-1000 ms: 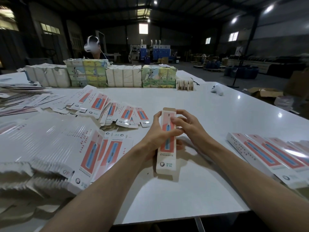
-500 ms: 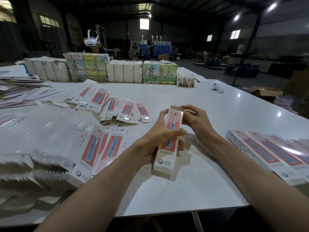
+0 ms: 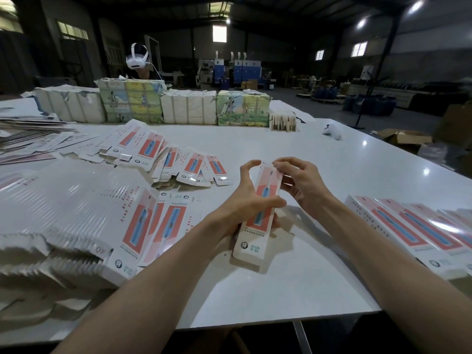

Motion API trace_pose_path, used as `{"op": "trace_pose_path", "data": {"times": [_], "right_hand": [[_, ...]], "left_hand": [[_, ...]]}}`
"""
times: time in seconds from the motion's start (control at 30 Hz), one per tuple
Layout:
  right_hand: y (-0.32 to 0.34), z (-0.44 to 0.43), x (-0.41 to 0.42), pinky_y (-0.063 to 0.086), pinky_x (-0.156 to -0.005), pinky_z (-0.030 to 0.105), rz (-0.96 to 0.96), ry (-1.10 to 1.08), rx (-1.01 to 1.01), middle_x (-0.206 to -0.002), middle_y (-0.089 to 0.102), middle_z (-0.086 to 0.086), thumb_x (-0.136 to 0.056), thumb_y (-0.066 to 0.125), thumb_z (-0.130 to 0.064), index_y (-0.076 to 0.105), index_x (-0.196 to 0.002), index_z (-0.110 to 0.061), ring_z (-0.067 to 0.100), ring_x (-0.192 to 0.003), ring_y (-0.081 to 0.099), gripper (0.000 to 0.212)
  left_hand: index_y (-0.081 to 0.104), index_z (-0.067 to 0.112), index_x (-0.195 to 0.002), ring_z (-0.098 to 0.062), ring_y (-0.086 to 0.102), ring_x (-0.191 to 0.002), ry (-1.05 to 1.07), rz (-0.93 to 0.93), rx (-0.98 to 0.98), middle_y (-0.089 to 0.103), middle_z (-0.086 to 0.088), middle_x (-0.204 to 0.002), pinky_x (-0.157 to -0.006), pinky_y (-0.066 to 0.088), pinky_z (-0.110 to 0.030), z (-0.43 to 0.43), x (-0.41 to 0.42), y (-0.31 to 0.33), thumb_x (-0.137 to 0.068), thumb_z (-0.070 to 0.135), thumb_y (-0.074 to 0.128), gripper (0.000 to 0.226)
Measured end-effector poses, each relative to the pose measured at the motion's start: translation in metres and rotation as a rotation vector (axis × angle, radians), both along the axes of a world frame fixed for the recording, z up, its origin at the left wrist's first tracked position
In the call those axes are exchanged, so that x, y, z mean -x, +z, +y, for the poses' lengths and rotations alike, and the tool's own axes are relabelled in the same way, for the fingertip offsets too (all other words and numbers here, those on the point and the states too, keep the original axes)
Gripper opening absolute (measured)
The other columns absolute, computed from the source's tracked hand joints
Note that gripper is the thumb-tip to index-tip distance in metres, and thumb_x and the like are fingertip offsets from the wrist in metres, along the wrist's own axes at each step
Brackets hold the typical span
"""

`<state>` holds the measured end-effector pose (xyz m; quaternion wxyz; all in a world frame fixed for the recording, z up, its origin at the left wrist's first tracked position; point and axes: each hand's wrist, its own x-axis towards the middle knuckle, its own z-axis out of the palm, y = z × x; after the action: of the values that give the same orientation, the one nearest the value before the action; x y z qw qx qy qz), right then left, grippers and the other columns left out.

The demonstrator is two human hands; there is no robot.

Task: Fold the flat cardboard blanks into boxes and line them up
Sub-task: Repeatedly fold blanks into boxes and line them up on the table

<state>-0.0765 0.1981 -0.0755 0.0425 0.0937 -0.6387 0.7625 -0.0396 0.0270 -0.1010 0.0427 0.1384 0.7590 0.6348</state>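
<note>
- Left hand (image 3: 245, 200): fingers curled round the middle of the box (image 3: 259, 221), thumb across its printed front; the index finger arches clear above the far end.
- Right hand (image 3: 304, 185): fingertips (image 3: 279, 164) pinch the far end of the box at its flap; the remaining fingers are loosely bent.
- Box: long, narrow, pink with a blue print; held between both hands over the worktop (image 3: 281, 290), far end raised and tilted to the right; whether the near end touches the worktop cannot be told.
- Row of finished boxes (image 3: 398, 226): side by side on the right of the worktop, apart from the hands.
- Stack of flat blanks (image 3: 76, 213): on the left, near the left forearm; a fanned heap of blanks (image 3: 178, 164) lies beyond it.
- Wrapped bundles (image 3: 189, 106): lined along the far edge; a person wearing a white headset (image 3: 138, 58) stands behind them.
</note>
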Motion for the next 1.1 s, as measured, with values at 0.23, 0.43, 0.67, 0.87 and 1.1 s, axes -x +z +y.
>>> {"op": "trace_pose_path", "data": {"times": [0.23, 0.43, 0.67, 0.87, 1.1], "right_hand": [[0.002, 0.002, -0.002, 0.062, -0.071, 0.034, 0.029, 0.038, 0.004, -0.093, 0.074, 0.011, -0.1, 0.065, -0.006, 0.079, -0.089, -0.006, 0.025, -0.087, 0.076, 0.017], [0.0, -0.002, -0.006, 0.062, -0.082, 0.035, 0.068, 0.111, -0.036, -0.107, 0.077, 0.017, -0.102, 0.058, -0.009, 0.076, -0.113, -0.004, 0.03, -0.102, 0.076, 0.021], [-0.004, -0.009, -0.016, 0.063, -0.088, 0.034, 0.172, 0.131, -0.116, -0.113, 0.078, 0.012, -0.1, 0.072, -0.014, 0.073, -0.121, -0.006, 0.029, -0.108, 0.076, 0.023], [-0.004, -0.008, -0.016, 0.063, -0.088, 0.035, 0.18, 0.154, -0.067, -0.112, 0.078, 0.017, -0.099, 0.072, -0.013, 0.076, -0.116, -0.003, 0.034, -0.106, 0.075, 0.02], [-0.01, -0.018, -0.017, 0.063, -0.088, 0.032, 0.188, 0.004, -0.23, -0.125, 0.071, 0.006, -0.107, 0.061, -0.027, 0.062, -0.136, -0.016, 0.02, -0.109, 0.074, 0.031]], "left_hand": [[0.018, 0.067, -0.146, -0.018, 0.079, -0.078, -0.011, 0.027, 0.014, 0.055, 0.002, -0.117, -0.059, 0.061, -0.025, 0.0, -0.001, 0.004, -0.075, 0.035, 0.09, 0.106], [0.025, 0.06, -0.139, -0.019, 0.079, -0.072, 0.02, -0.011, -0.084, 0.059, -0.007, -0.115, -0.056, 0.061, -0.026, -0.002, -0.004, 0.005, -0.083, 0.028, 0.087, 0.09], [0.028, 0.058, -0.136, -0.024, 0.078, -0.069, 0.015, -0.083, -0.203, 0.063, -0.018, -0.114, -0.058, 0.062, -0.032, -0.006, -0.007, 0.009, -0.087, 0.018, 0.085, 0.085], [0.032, 0.062, -0.127, -0.027, 0.078, -0.071, 0.012, -0.09, -0.209, 0.063, -0.018, -0.114, -0.059, 0.062, -0.033, -0.007, -0.009, 0.007, -0.087, 0.022, 0.086, 0.078], [0.039, 0.033, -0.146, -0.033, 0.08, -0.089, 0.099, -0.185, -0.32, 0.076, -0.013, -0.111, -0.076, 0.066, -0.043, -0.001, -0.005, 0.004, -0.085, 0.041, 0.085, 0.077]]}}
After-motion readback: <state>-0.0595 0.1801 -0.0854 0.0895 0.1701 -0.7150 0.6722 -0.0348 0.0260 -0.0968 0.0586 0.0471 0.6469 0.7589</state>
